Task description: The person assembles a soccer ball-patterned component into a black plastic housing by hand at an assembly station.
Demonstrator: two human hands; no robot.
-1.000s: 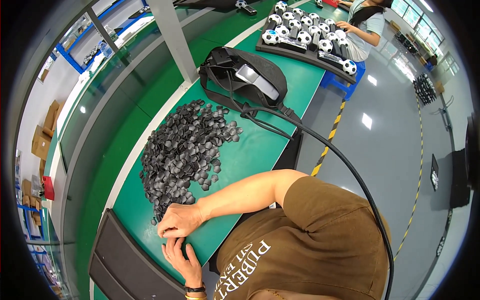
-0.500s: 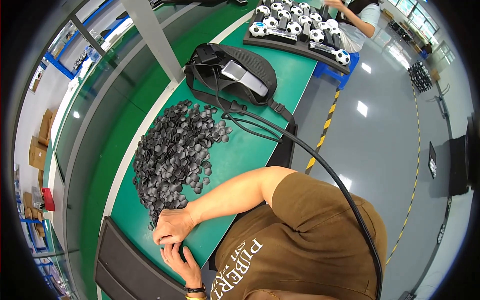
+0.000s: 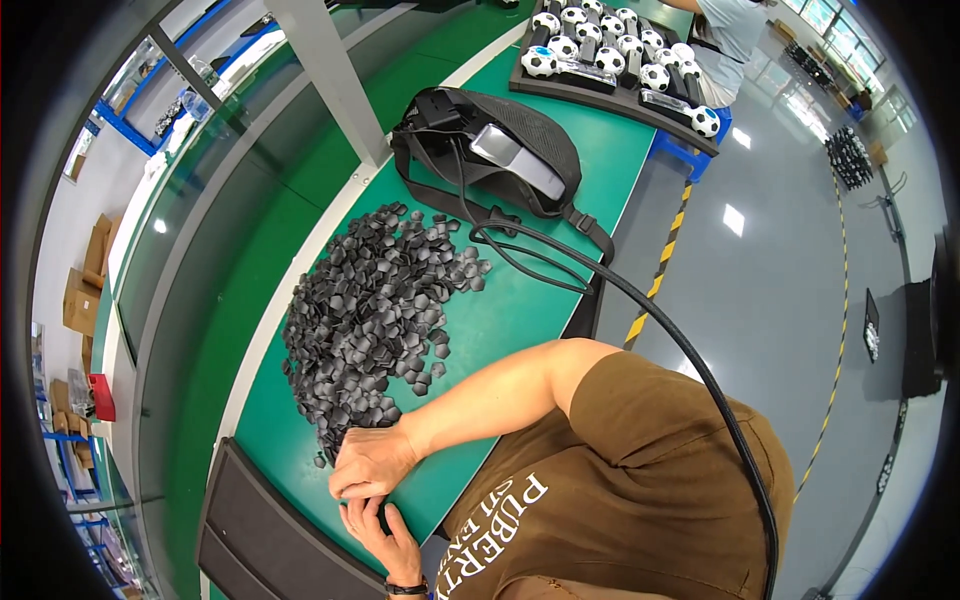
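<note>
Close together at the table's near end are my two hands, beside a large heap of small black pentagonal pieces. My right hand is closed, its fingers curled down and pinched over the left fingertips. What the right fingers hold, if anything, is hidden. Below it, my left hand, with a dark band on the wrist, is turned palm up with bent fingers. A small black piece shows between its thumb and fingers; its exact shape is partly covered.
The heap lies on a green table. Beyond it sits a black bag with a silver device and a thick black cable. A tray of small soccer balls stands farther off, near another person. A dark empty-looking tray borders the near end.
The whole view has shifted slightly, so everything sits farther right. Both hands remain together beside the heap. A dark piece now shows between the left thumb and fingers.
</note>
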